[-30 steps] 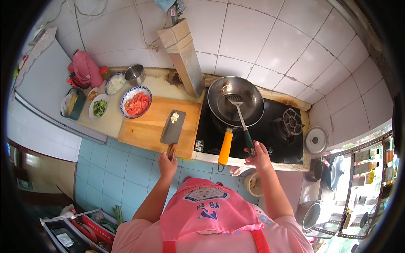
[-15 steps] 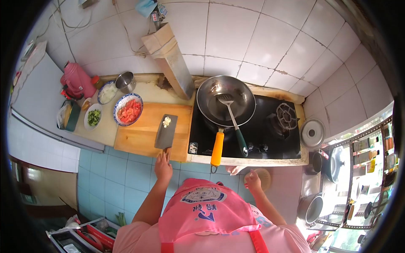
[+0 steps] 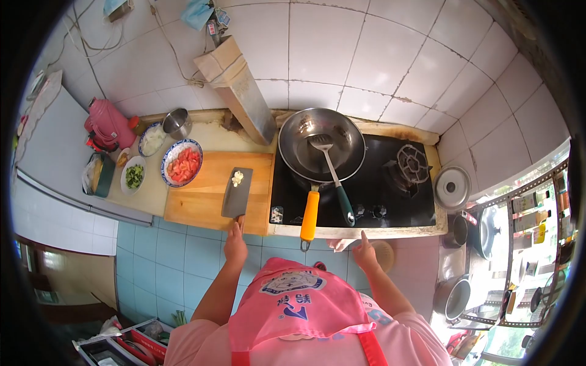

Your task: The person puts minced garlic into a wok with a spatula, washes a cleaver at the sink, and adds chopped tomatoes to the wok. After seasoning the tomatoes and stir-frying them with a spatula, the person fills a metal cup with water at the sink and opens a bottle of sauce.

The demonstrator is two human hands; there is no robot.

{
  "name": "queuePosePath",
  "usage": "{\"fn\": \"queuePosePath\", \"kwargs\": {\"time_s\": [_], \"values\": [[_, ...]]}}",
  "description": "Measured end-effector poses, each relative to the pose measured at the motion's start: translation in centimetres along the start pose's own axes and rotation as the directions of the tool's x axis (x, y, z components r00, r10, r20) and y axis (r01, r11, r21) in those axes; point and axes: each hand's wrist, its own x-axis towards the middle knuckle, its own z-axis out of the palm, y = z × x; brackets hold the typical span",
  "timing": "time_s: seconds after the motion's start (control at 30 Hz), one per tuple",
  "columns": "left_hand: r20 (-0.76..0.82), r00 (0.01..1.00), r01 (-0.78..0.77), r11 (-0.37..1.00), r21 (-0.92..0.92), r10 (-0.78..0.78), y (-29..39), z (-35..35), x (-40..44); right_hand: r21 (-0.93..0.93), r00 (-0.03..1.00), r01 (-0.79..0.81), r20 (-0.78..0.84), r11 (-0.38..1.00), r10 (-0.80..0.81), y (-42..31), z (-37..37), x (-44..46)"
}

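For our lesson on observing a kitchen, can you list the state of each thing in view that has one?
Cleaver: held flat, chopped pale pieces on blade
Left hand: closed on handle
Right hand: empty, index finger extended
Wok: uncovered, no food visible
Spatula: resting in wok
Red chunks: cut, in bowl
Greens: chopped
Right burner: uncovered

The left hand (image 3: 235, 247) grips the handle of the cleaver (image 3: 237, 194), its blade over the cutting board (image 3: 204, 198) with pale chopped pieces (image 3: 237, 178) on it. At the blade's ten o'clock sits the bowl of red chunks (image 3: 183, 165); at two, the wok (image 3: 311, 157), a spatula (image 3: 332, 165) leaning in it, handle towards five. The right hand (image 3: 367, 255) is near the stove's front edge, at the wok's five o'clock
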Motion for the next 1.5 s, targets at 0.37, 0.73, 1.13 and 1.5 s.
{"fn": "queuePosePath", "kwargs": {"time_s": [0.37,0.73,1.13,1.5], "values": [[-0.003,0.982,0.185,0.977,-0.108,-0.186,-0.3,-0.3,2.2,0.12,0.992,-0.038,-0.114,0.992,0.052,1.2,-2.3,-0.3],[-0.268,0.963,-0.009,0.996,-0.091,-0.016,1.1,-15.2,0.2,0.105,0.746,0.475,-0.574,0.874,-0.336,-13.0,-16.2,2.3],[0.02,0.941,-0.337,0.935,0.11,0.337,13.2,-22.0,1.1,0.017,0.72,0.674,-0.238,0.739,-0.651,-33.1,-11.0,11.3],[0.119,0.933,-0.355,0.922,0.154,0.34,16.7,-22.4,2.4,-0.106,0.845,0.516,-0.099,0.85,-0.526,-33.8,-8.2,14.3]]}}
